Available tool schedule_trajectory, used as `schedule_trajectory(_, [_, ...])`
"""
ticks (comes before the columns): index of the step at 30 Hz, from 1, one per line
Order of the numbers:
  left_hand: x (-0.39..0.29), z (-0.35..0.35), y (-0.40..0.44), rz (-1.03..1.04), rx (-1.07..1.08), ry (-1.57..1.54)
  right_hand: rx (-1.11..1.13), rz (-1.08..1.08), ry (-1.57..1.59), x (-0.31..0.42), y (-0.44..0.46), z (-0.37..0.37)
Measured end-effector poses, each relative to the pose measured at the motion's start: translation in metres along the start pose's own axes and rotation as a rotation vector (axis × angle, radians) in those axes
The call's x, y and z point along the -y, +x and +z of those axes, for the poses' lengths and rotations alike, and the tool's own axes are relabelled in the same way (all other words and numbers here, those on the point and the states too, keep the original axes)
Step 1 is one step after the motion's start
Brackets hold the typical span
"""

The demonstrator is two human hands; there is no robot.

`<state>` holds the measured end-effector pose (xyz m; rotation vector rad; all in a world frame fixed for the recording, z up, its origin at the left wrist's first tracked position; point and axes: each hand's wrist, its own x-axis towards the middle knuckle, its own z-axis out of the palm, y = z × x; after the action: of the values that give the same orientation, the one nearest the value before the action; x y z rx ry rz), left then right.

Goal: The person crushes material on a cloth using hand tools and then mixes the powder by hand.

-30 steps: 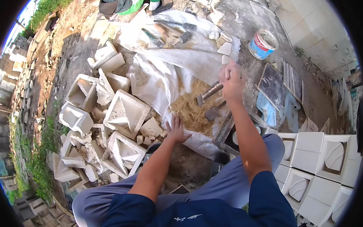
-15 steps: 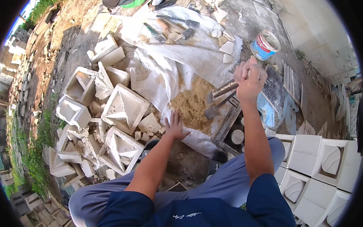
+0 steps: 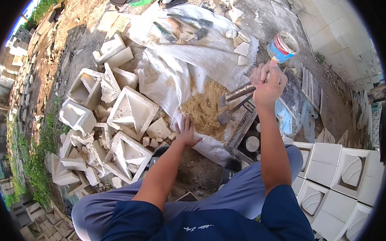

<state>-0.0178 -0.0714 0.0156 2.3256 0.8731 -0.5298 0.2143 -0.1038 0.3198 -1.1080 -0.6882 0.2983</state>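
Note:
My left hand (image 3: 185, 132) lies with its fingers spread at the near edge of a white woven sheet (image 3: 209, 148), beside a patch of damp brown sand (image 3: 203, 107). My right hand (image 3: 268, 82) is closed around the handle of a hammer-like tool (image 3: 236, 95), which slants down to the left over the sand's right side. A second tool with a grey, blunt head (image 3: 224, 117) is just below it; whether it rests on the sand I cannot tell.
Broken white block pieces (image 3: 133, 113) are heaped at left. A labelled bucket (image 3: 283, 47) stands upper right. Hand tools (image 3: 188, 20) lie on the sheet's far part. A dark tray (image 3: 243, 137) is near my right knee, with patterned white blocks (image 3: 323, 169) stacked beyond. Another person's foot (image 3: 174, 1) shows at top.
My right hand and the tool in it have shifted very slightly to the right. My left hand stays in the same place beside the sand.

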Motion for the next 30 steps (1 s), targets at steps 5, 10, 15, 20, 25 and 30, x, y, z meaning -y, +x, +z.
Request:
schedule_trajectory(5, [-0.004, -0.006, -0.004, -0.01, 0.047, 0.013, -0.1, 0.06, -0.032, -0.084, -0.011, -0.03])
schedule_trajectory(10, [0.002, -0.004, 0.0, -0.009, 0.057, -0.014, -0.085, 0.126, 0.073, -0.041, -0.001, -0.015])
schedule_trajectory(15, [0.001, -0.002, 0.001, -0.002, 0.014, -0.009, -0.095, 0.126, 0.122, -0.041, -0.011, 0.005])
schedule_trajectory(20, [-0.004, -0.006, 0.0, -0.012, 0.051, 0.01, 0.098, 0.131, 0.082, -0.072, -0.026, 0.006])
schedule_trajectory(25, [0.005, 0.002, 0.002, 0.025, 0.014, -0.01, 0.126, 0.115, 0.051, -0.025, -0.012, 0.025])
schedule_trajectory(30, [-0.004, -0.009, -0.002, -0.007, 0.04, 0.002, 0.081, -0.063, -0.178, -0.084, -0.023, 0.014])
